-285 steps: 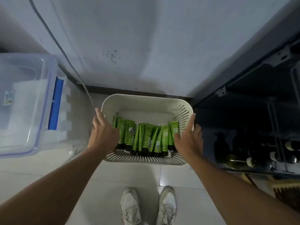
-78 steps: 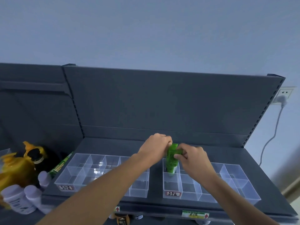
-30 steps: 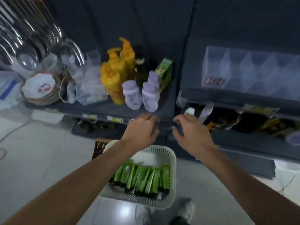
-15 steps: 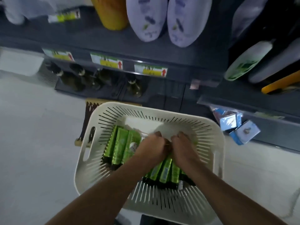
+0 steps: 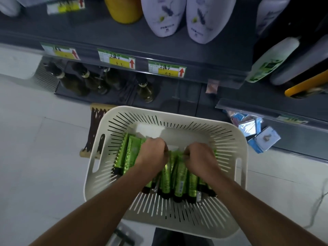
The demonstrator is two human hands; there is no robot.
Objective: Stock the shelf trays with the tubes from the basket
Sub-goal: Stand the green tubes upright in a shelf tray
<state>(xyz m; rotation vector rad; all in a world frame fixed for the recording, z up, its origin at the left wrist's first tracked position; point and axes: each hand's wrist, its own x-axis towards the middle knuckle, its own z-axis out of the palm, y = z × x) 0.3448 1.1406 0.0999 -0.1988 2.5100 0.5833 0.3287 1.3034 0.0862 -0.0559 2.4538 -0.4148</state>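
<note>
Both the left hand (image 5: 154, 153) and right hand (image 5: 199, 157) close on green tubes (image 5: 179, 178) mid-basket (image 5: 229, 139); grabbing many together, some may slip out.

At twelve o'clock I see two pale lavender bottles (image 5: 186, 16) side by side on the grey shelf (image 5: 99, 35), a yellow container (image 5: 123, 8) just left of them. Price labels (image 5: 166, 68) (red arrows pointing up) line its edge. Dark glass bottles (image 5: 99, 82) stand beneath; small blue boxes (image 5: 259, 139) at three o'clock.

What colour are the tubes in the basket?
Metallic green tubes with dark caps, seen in the head view.
</note>
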